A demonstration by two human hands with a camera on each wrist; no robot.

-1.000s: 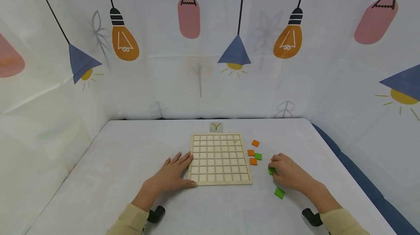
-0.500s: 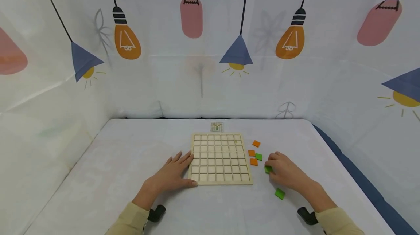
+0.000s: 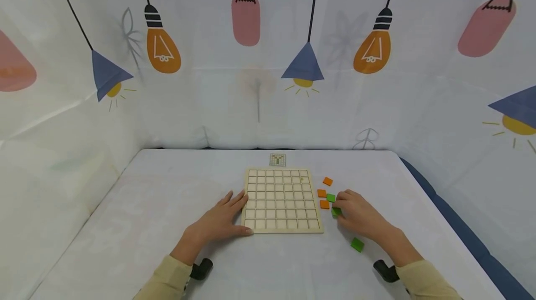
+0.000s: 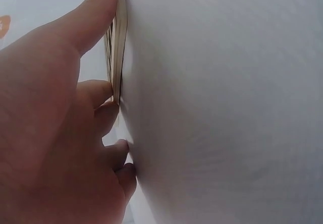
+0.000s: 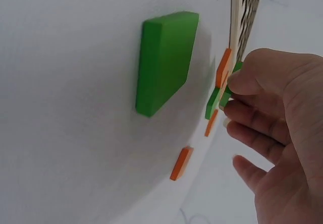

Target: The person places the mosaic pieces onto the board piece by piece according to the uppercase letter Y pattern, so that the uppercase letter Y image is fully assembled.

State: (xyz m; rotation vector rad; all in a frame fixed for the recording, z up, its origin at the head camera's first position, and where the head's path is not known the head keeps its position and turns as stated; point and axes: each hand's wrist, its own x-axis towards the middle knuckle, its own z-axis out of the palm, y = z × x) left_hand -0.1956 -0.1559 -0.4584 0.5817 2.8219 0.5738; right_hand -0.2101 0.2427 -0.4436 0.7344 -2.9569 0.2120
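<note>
A white table (image 3: 146, 197) fronts pale sheeting (image 3: 222, 104) printed with lamps (image 3: 303, 63).

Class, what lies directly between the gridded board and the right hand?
In the head view: two orange tiles, a loose green tile and the pinched green tile.

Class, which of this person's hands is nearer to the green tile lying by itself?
Right. The right hand is just beyond the lone green tile, pinching another green tile; the left hand is farther off, at the left edge of the board.
</note>
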